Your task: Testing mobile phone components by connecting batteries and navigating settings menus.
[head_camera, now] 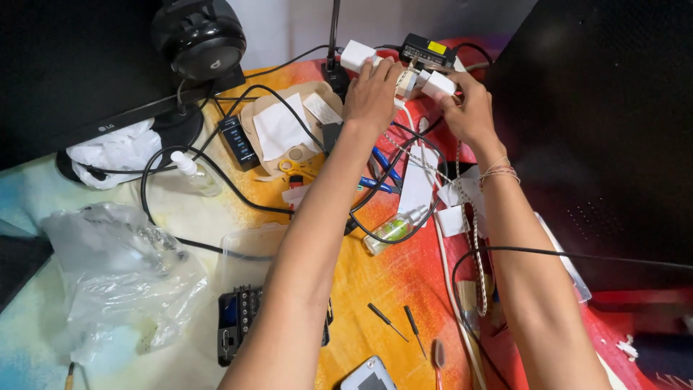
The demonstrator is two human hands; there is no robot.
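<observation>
Cluttered with cables and small tools, the counter (375, 282) wears a cloth of orange, red and pale blue. At its far edge, both hands work close together on a cluster of white plastic plug adapters. The left hand (372, 94) lies palm down with its fingers curled over a white square adapter (355, 54). The right hand (469, 108) pinches a white rectangular adapter (437, 84) between thumb and fingertips, just beside the left hand. A black power brick with a yellow label (427, 50) sits just behind these adapters, touching the far edge.

Black cables (238, 188) loop across the middle of the counter, and one runs over the right forearm. A braided white cord (476, 253) trails from the adapters toward the near edge. Between the forearms lie a small clear bottle of green liquid (390, 231), blue pens (386, 170) and flat white paper pieces (419, 180). Toward the near edge rest two thin black screwdrivers (401, 325) and a black case of screwdriver bits (238, 321), partly hidden by the left forearm.

At the left side sit a crumpled clear plastic bag (123, 267), a clear spray bottle (195, 173) and a wad of white tissue (115, 152). Black headphones (198, 36) hang at the far left corner above a dark monitor (72, 65). A tan envelope with white paper (281, 130) lies near the left hand.
</observation>
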